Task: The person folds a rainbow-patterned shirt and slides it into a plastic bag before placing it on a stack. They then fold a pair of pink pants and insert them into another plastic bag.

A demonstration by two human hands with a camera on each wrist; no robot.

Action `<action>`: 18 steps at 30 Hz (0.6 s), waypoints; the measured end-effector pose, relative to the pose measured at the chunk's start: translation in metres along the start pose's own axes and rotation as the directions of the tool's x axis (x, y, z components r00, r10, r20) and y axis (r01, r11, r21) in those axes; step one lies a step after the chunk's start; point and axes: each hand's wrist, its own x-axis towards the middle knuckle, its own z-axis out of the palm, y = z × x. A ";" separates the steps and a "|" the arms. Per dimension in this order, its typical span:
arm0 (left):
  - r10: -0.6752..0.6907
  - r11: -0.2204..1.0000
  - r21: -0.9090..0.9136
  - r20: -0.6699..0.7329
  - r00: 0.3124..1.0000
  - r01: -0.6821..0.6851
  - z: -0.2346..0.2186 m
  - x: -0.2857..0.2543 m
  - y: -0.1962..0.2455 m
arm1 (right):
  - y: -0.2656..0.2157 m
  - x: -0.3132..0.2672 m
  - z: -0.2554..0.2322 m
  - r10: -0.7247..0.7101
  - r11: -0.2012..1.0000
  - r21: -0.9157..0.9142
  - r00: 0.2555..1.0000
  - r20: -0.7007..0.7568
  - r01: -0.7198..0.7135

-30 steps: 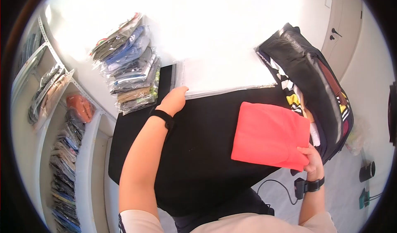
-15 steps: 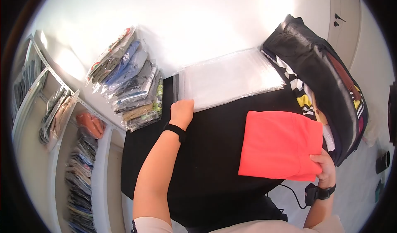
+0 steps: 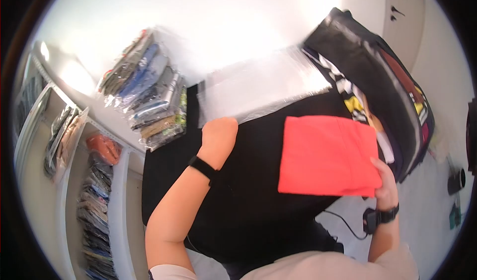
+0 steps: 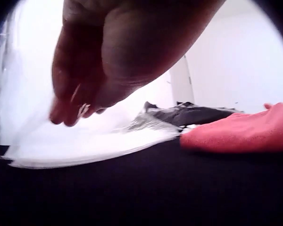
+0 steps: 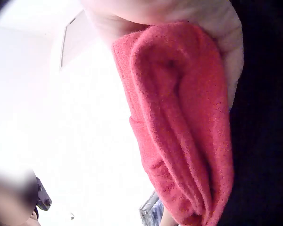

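In the head view my left hand point(image 3: 219, 135) is at the near edge of a stack of clear plastic bags point(image 3: 268, 78). The left wrist view shows its fingers point(image 4: 68, 106) curled and pinching a thin plastic bag, with a hazy sheet of film running down from the fingertips. My right hand point(image 3: 387, 180) grips the right edge of a folded red garment point(image 3: 328, 155), thumb on top. Seen from the right wrist, the thick soft folds of the garment point(image 5: 179, 122) lie within that hand's grasp.
A black-covered table point(image 3: 248, 180) lies in front. Bagged clothes point(image 3: 154, 91) are piled at its left rear. On the right stands a heap of dark and patterned clothes point(image 3: 367, 61). Shelves point(image 3: 72, 180) of packed garments line the left, and a cable point(image 3: 345, 224) hangs at the lower right.
The left hand has drawn slightly back toward the body from the bag stack's edge, fingers still curled. The red garment stays in the right hand, and the head view has shifted.
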 end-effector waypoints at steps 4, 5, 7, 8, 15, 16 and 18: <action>0.060 0.997 -0.054 0.098 0.993 -0.055 -0.024 -0.031 0.040 | 0.000 0.009 -0.007 0.158 0.983 -0.107 0.984 0.082 -0.149; 0.076 0.995 -0.075 0.106 0.991 -0.068 -0.026 -0.035 0.047 | -0.004 0.002 -0.005 0.156 0.983 -0.105 0.986 0.056 -0.149; 0.048 0.995 -0.089 0.143 0.989 -0.035 -0.029 -0.042 0.056 | -0.004 -0.011 0.010 0.047 0.990 -0.141 0.988 0.149 -0.026; 0.043 0.993 -0.119 0.146 0.988 -0.025 -0.029 -0.042 0.059 | -0.003 -0.014 0.009 -0.044 0.990 -0.126 0.992 0.116 0.059; 0.056 0.950 -0.312 0.164 0.985 -0.002 -0.032 -0.039 0.081 | -0.046 -0.095 -0.009 -0.510 0.786 -0.340 0.852 0.115 0.516; 0.032 0.930 -0.367 0.152 0.988 0.026 -0.032 -0.035 0.088 | -0.048 -0.106 -0.019 -0.512 0.779 -0.352 0.851 0.120 0.518; -0.026 0.895 -0.439 0.108 0.994 0.071 -0.032 -0.025 0.103 | -0.057 -0.125 -0.038 -0.780 0.262 -0.613 0.538 0.320 0.745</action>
